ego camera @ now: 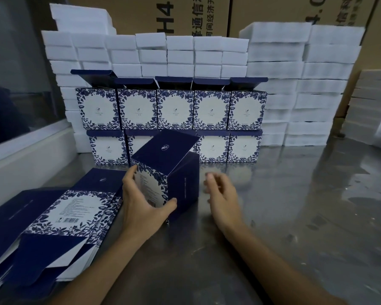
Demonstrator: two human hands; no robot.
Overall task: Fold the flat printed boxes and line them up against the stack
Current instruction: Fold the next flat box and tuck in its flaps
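Before stacked box rows (174,119): left hand (145,203) grips upright folded box (169,172); right hand (222,192) loosely curled, empty, just beside.

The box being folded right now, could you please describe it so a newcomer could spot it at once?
Start at the wall of white foam blocks behind the steel table. Two rows of finished boxes line it. The box being folded sits alone before them, tilted, its lid leaning back, with the left hand holding it.
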